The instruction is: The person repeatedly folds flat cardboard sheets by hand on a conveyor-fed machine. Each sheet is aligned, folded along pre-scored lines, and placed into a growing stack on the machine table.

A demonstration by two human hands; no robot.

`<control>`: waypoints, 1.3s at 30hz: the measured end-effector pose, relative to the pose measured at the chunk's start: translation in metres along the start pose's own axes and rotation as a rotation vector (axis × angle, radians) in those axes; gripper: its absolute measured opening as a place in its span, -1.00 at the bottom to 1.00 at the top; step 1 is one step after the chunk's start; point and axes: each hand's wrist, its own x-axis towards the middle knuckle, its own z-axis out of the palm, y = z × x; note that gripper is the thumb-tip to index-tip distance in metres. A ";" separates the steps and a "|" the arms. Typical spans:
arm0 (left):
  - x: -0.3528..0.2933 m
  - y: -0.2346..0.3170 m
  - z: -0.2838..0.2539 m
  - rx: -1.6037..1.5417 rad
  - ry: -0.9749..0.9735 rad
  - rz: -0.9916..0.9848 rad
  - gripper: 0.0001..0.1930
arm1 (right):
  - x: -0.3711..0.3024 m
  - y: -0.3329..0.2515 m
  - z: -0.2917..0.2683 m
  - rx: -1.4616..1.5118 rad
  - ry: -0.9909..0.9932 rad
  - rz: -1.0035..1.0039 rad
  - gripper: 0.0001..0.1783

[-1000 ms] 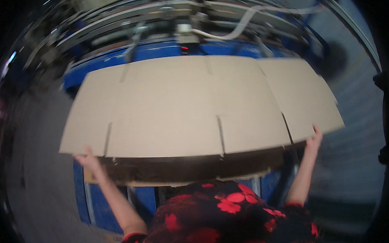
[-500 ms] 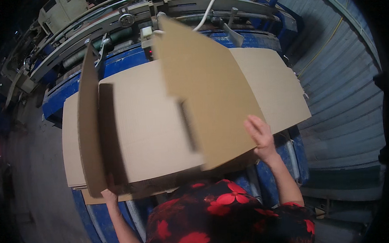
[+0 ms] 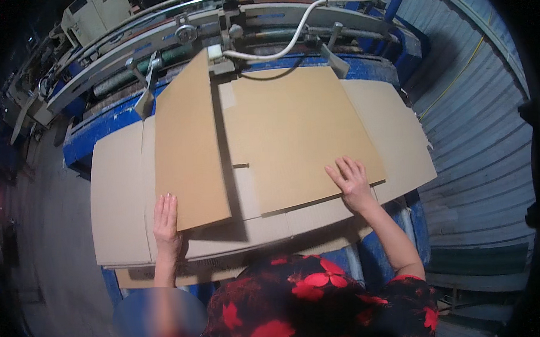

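Observation:
A brown cardboard sheet is being folded inward on top of a stack of flat cardboard (image 3: 118,202). Its right panel (image 3: 295,134) lies almost flat, and my right hand (image 3: 354,186) rests on the near right part of it with fingers spread. The left panel (image 3: 190,154) is still tilted up and casts a shadow along its inner edge. My left hand (image 3: 166,224) presses against that panel's near left corner, fingers stretched out and the palm partly hidden. A gap between the two panels shows the lighter inner face beneath.
Beyond the stack runs a blue machine bed (image 3: 368,72) with metal rollers and guide plates (image 3: 336,63). A white cable (image 3: 294,38) curves over it. Blue supports (image 3: 382,248) stand under the stack. A corrugated metal wall (image 3: 474,141) is at right, grey floor (image 3: 56,238) at left.
The right panel has come down from steeply raised to nearly flat. The left panel has swung inward from upright, with my left hand moving up onto its outer face.

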 end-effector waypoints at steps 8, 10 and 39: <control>0.042 -0.028 0.008 0.057 -0.041 0.005 -0.49 | 0.044 0.025 0.019 0.021 -0.044 -0.004 -0.37; 0.054 -0.030 0.014 0.016 -0.049 -0.001 -0.49 | 0.058 0.041 0.023 0.113 -0.070 0.050 -0.37; -0.122 -0.113 -0.047 0.471 0.368 -1.241 -0.35 | -0.143 0.155 0.026 -0.275 0.407 1.230 -0.43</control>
